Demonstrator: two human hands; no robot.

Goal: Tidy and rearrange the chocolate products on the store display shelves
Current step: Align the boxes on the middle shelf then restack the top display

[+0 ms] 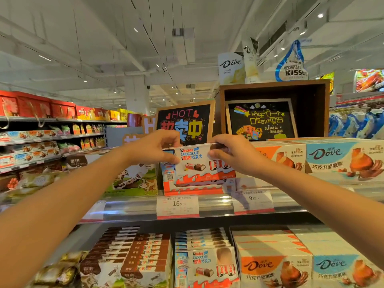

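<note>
Fingers (pixel 166 140) of both hands pinch one white-and-orange Kinder chocolate carton (pixel 195 161).
Left hand (pixel 153 148) clamps its left end, right hand (pixel 232 156) its right.

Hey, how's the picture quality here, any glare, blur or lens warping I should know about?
Head view: bright glare streaks the clear shelf-edge strip beside the price tags; wide-angle warping bows the ceiling lines and stretches both forearms; the Kinder box held by the left hand and right hand reads sharply, while the bottom-left packets and far left shelves are soft.
</note>
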